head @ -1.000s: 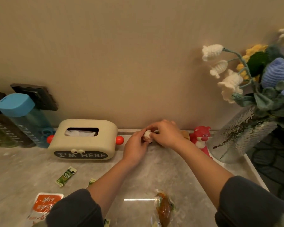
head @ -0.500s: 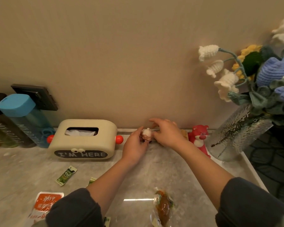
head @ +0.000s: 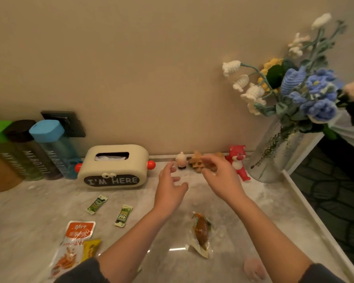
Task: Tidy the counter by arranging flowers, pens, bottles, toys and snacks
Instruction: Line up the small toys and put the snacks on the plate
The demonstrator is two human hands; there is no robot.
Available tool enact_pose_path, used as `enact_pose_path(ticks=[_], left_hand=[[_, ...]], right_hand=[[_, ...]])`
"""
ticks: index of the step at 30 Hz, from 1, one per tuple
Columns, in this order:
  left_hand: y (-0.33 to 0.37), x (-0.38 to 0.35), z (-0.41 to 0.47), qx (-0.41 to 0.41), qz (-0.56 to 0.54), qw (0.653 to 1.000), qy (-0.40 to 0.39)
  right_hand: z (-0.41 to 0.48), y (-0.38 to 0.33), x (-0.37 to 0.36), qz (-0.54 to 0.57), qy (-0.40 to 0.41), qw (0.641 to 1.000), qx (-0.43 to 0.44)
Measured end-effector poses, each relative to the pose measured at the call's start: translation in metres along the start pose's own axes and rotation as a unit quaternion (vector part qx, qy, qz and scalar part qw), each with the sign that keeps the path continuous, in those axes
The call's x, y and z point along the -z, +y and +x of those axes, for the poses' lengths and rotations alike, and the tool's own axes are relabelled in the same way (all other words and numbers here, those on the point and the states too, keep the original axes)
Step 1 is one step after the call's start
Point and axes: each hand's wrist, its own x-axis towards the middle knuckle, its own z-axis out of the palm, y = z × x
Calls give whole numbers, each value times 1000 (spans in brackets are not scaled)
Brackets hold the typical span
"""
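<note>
toys stand in a short row against the wall at mid frame: a small white figurine (head: 180, 160) upright and apart from both hands, a tan wooden puzzle toy (head: 196, 162) just to its right, and a red bear figure (head: 237, 162) farther right, beside the glass vase (head: 274, 152) of crocheted flowers (head: 307, 88) in blue, white and yellow at the right edge. the left hand (head: 170, 190) hovers below the white figurine with fingers loosely spread and nothing in it — the right hand (head: 223, 178) hangs in front of the puzzle toy, fingers slack and parted, also holding nothing, though its tips are blurred and overlap the toy so contact cannot be told. left of the toys sits a cream tissue box (head: 112, 166) lettered "i'm here", and at the far left three bottles (head: 47, 148) marked "my bottle" stand side by side with green, black and blue caps, in front of a dark wall socket (head: 67, 123). snacks lie scattered on the marble counter (head: 18, 217) in the lower half: two small green sachets (head: 96, 204), an orange snack packet (head: 78, 233) with a yellow one (head: 90, 250) touching it, and a clear-wrapped brown snack (head: 201, 233) between the forearms. a pale pink object (head: 253, 269) at the bottom edge is too blurred to name.
</note>
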Motion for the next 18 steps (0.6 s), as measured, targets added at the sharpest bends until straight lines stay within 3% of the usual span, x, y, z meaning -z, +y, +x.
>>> enact_pose_path(ticks=[7,18], left_hand=[[14,-12,-69,-13,-27,997,-65],[-2,-52,-145,-48,0,980,-195]], right_hand=[[-89,18,23,69,45,993,-82],[-180,50,36,56,75,982,-162]])
